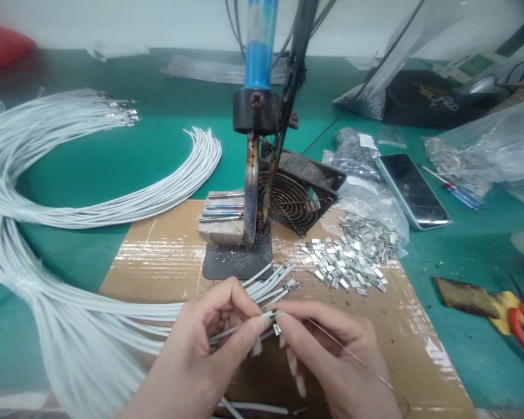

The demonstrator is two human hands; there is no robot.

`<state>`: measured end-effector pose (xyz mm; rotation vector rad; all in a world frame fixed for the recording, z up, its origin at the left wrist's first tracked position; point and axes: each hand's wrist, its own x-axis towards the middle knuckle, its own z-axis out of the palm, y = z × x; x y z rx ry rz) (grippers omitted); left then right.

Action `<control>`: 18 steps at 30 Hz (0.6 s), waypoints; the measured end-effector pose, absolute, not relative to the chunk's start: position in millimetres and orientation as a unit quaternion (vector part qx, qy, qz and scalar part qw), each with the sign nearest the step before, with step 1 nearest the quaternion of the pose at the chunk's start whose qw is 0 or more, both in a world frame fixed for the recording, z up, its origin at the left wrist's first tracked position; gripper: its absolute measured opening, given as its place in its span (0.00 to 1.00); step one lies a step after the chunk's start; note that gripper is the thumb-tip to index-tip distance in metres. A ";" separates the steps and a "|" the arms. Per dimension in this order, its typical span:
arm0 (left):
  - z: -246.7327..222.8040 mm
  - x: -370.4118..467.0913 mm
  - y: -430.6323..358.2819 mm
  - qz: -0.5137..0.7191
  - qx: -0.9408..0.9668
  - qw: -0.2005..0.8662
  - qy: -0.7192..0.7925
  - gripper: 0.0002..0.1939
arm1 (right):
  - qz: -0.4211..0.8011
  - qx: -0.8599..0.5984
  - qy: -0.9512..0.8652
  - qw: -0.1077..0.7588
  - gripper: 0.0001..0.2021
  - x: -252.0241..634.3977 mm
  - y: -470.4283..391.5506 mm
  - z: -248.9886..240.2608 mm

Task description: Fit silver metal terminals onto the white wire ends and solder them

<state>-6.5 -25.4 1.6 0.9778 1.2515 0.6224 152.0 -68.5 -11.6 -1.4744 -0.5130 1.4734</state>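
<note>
My left hand point(218, 343) is closed, its thumb and forefinger pinching a white cable point(267, 315) near its dark end. Facing it, my right hand point(327, 343) has thumb and forefinger together at that same cable end. A thin solder wire point(353, 355) runs out of the right hand toward the lower right. Just below the meeting fingertips shows a small metal connector point(276, 329); what bears it is partly hidden. Behind the hands lie more white cable ends point(271, 279), some with metal connectors on them. A soldering iron point(252, 174) stands upright in a holder above.
Loose metal connectors point(353, 256) lie heaped on the cardboard point(157, 256). A small fan point(297, 198) leans behind the iron, beside a block with metal rods point(222, 218). Bundled white cables point(70, 215) fill the left. A phone point(413, 189) and red-handled scissors point(521, 326) lie right.
</note>
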 end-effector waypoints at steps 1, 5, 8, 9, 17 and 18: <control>-0.1 -7.8 -25.8 0.275 0.434 0.659 0.550 0.19 | 0.622 -0.597 -0.192 0.469 0.14 152.7 -68.5 -12.1; -8.2 -15.4 -27.3 0.258 0.479 0.656 0.523 0.19 | 0.637 -0.587 -0.189 0.462 0.20 157.9 -67.6 -14.0; -8.6 -17.7 -27.8 0.233 0.495 0.669 0.503 0.20 | 0.644 -0.582 -0.193 0.457 0.16 164.6 -66.7 -11.7; -7.5 -17.4 -27.9 0.226 0.494 0.674 0.501 0.19 | 0.649 -0.582 -0.193 0.451 0.16 166.9 -66.5 -9.8; -0.9 -11.5 -25.4 0.209 0.488 0.668 0.521 0.19 | 0.672 -0.576 -0.270 0.379 0.10 180.1 -62.8 5.6; -0.6 -11.6 -25.0 0.206 0.486 0.668 0.525 0.20 | 0.666 -0.574 -0.290 0.377 0.10 181.3 -62.1 5.9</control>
